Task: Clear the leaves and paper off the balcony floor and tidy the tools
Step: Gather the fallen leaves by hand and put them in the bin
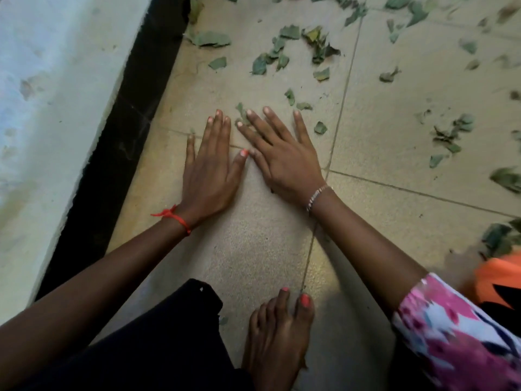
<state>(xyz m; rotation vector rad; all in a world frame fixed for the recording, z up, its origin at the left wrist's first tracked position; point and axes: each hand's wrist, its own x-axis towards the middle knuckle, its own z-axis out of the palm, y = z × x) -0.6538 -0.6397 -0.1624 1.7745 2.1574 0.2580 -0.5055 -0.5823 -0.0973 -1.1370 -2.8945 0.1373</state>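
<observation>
Fingers [217,131] of both hands lie straight and spread, pressed flat on the floor [394,131] and gripping nothing. The left hand [208,176] rests near the black skirting [121,131]. The right hand [287,162] lies just beside it on the side away from the skirting, thumbs almost touching. A small leaf [242,114] sits at the right fingertips. More leaves [318,46] lie scattered farther from the skirting, beyond both hands. A bare foot [279,328] stands well out from the skirting, behind the wrists.
</observation>
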